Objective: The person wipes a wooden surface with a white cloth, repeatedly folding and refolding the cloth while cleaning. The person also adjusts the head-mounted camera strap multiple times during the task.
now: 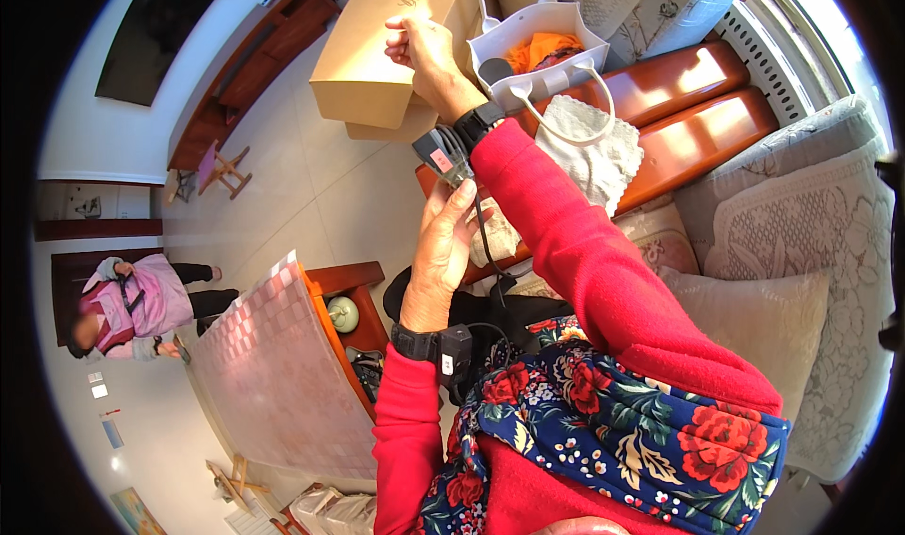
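My left hand (441, 238) is closed around a bundled black cable (443, 153), which has a dark block with a pink label. A loose length of the cord hangs down past my fingers. My right hand (421, 52) reaches farther forward, over a tan cardboard box (363, 92). Its fingers are curled in, and whatever they may hold is too small to make out. Just right of that hand stands a white handbag (551, 26) with orange cloth inside. Black bands with devices sit on both my wrists.
A white lace cloth (589, 148) lies on the glossy wooden bench (698, 78). Cushions (754, 328) fill the right side. On the left is a table with a checked cover (292, 375). Another person in pink (151, 295) stands beyond it. A small stool (224, 172) is farther off.
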A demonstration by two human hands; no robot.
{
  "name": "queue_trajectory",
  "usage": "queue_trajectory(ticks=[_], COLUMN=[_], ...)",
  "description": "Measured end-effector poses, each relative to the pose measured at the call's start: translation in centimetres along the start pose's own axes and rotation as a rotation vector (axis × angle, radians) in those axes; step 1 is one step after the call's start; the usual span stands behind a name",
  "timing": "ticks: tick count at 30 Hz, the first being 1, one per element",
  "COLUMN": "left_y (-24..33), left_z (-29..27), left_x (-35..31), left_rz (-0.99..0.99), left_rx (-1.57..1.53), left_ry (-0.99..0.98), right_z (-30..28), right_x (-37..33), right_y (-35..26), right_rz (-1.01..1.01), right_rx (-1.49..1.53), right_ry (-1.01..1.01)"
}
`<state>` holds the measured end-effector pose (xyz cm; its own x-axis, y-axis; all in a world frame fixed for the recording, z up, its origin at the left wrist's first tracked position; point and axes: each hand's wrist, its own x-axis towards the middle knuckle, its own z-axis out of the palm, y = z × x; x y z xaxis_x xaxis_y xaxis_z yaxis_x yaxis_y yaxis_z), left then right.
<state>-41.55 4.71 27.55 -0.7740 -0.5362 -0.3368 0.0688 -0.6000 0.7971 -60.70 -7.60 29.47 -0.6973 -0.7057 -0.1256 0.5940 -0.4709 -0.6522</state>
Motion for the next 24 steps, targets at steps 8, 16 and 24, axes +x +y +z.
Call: queue_trajectory(ticks=[8,16,24], left_y=[-0.3,0.2,0.8], left_z=[-0.5,-0.9,-0.5], left_x=[-0.4,-0.3,0.3], left_rz=[-0.032,-0.008,0.041], left_rx=[0.01,0.048,0.045], left_ry=[-0.041,0.006,0.109], right_z=[-0.4,-0.2,1.5], right_x=[0.7,0.3,-0.3], right_y=[0.5,0.5,0.8], right_rz=[-0.044,0.007,-0.05], right_rx=[0.072,0.022,0.007], right_ry=[0.064,0.033,0.049])
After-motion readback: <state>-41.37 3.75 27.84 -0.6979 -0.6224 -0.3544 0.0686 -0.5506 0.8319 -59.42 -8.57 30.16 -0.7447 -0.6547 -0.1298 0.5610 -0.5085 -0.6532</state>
